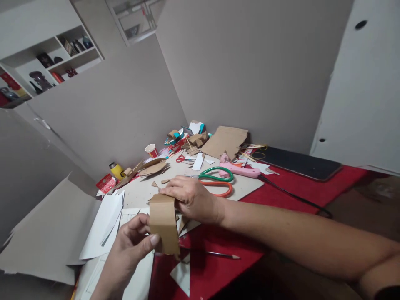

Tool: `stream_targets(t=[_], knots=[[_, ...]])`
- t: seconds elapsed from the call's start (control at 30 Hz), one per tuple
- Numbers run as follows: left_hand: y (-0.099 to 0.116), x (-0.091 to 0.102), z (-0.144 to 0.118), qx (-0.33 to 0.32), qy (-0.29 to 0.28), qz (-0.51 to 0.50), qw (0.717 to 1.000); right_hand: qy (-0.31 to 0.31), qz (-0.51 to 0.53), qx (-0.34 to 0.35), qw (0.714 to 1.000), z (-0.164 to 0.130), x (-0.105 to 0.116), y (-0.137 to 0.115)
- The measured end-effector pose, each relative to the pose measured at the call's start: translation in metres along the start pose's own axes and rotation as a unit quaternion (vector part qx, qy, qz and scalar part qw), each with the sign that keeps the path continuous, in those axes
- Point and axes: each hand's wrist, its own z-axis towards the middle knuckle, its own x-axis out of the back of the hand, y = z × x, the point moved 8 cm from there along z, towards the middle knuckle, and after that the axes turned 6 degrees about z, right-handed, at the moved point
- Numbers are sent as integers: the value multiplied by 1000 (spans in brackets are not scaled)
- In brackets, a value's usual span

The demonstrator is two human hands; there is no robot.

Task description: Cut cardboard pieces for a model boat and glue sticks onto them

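While both hands work at one bent cardboard strip (163, 223) near the middle of the scene, above the near edge of the table, its shaping looks partly done. It is cut to a band and bent over at the top; nothing shows it fixed to another piece, and how much is left cannot be told. The left hand (128, 246) pinches its left edge, thumb on the face. The right hand (192, 198) lays its fingers at the top, far side; its thumb is hidden, so I cannot tell whether it grips.

Counted, there are two pairs of scissors: large scissors (215, 179) just beyond the right hand and small red scissors (184, 159) farther off. One pink glue gun (240, 169) lies right of them, one pencil (215, 253) near, one paper cup (151, 151) far left. Cardboard scraps (153, 168) overlap too much to count.
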Motion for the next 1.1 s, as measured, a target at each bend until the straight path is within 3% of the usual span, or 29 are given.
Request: stream_targets(t=[0.17,0.4,0.57,0.77,1.1], knots=[[12,7,11,-32,25,33,999,-41,87,-100,990,1,-9,17],[11,31,61,-57,20,62,996,-200,5,-241,950,7,-31,61],[-1,43,88,-43,30,59,997,-218,-14,-258,941,14,-39,83],[-15,41,95,-35,17,74,996,-242,-6,-270,932,3,-52,101],[-26,45,96,-38,25,196,980,-286,2,-267,920,-7,-62,101]])
